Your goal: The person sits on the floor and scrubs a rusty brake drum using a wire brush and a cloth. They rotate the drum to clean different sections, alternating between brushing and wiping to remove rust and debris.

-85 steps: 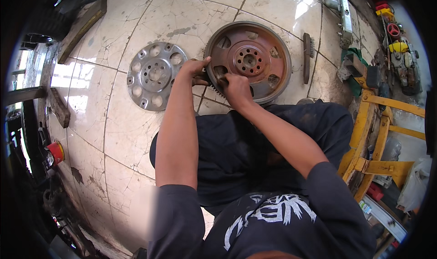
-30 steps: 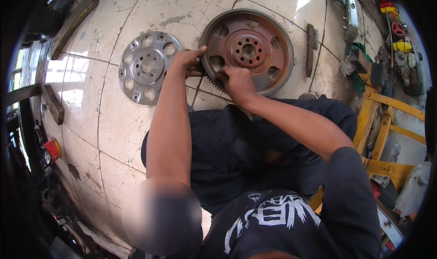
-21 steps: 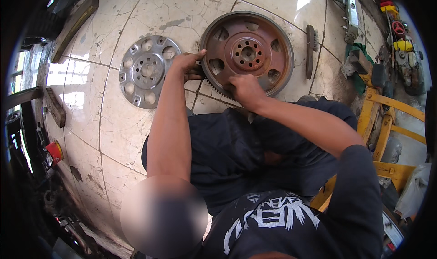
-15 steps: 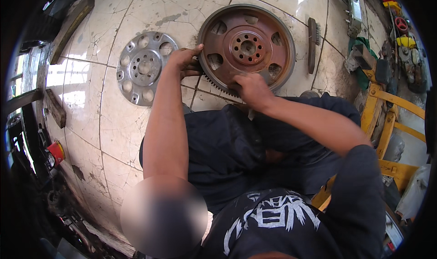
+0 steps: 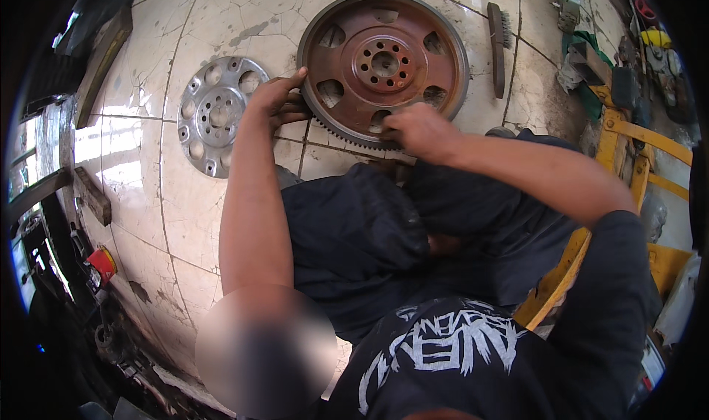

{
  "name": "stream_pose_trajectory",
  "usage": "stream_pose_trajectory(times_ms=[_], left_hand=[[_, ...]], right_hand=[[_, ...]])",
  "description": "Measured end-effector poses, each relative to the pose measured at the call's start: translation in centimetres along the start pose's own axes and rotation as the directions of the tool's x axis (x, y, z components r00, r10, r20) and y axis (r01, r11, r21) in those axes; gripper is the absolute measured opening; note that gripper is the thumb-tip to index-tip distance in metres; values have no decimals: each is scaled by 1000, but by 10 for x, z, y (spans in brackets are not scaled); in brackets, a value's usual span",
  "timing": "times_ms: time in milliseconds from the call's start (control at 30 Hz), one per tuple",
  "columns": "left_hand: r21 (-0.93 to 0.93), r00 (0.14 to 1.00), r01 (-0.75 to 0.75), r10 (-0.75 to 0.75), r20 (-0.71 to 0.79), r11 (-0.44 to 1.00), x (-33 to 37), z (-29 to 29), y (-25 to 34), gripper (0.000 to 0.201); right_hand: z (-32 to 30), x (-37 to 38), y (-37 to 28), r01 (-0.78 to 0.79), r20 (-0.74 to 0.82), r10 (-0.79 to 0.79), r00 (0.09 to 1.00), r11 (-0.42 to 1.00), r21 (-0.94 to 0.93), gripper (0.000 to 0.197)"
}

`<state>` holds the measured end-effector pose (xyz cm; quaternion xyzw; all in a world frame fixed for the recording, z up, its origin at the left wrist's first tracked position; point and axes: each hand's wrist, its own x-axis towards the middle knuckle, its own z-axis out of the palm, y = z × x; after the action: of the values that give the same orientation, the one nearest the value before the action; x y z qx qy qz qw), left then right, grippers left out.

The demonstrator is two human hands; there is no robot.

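Note:
A large reddish-brown flywheel [image 5: 351, 106] with a toothed rim and several windows lies in front of me, propped on something I cannot make out. My left hand [image 5: 279, 101] grips its left edge, thumb on the rim and fingers curled below it. At the near edge, my right hand [image 5: 422, 131] is closed, fingertips pressed by a lower window; anything in its fingers is hidden. Left of the flywheel is a bare metal disc [image 5: 236, 110] with several round holes, flat on the floor beside my left wrist.
A wire brush [image 5: 498, 51] lies on the tiled floor [image 5: 133, 221] right of the flywheel. A yellow metal frame [image 5: 609, 143] stands at my right, with tools and parts beyond it. Wooden blocks [image 5: 92, 196] and a red tin [image 5: 101, 266] are at the left.
My right hand has slid rightward along the flywheel's near side, uncovering part of a lower window. My left hand keeps its hold on the edge. The whole view has shifted slightly.

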<state>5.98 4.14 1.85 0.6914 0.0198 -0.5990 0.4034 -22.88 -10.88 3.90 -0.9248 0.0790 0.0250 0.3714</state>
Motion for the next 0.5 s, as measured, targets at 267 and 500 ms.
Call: stream_pose_trajectory(times_ms=[267,500], left_hand=[[44,1000,0,-1,27,999,-5,5,7,82],[92,1000,13,-15,18,996,-7,-3,7,83]], right_hand=[[18,29,-27,-155,-18,156,988,988,27,24],[-39,-5,13,20,295,61,954,964,-266,21]])
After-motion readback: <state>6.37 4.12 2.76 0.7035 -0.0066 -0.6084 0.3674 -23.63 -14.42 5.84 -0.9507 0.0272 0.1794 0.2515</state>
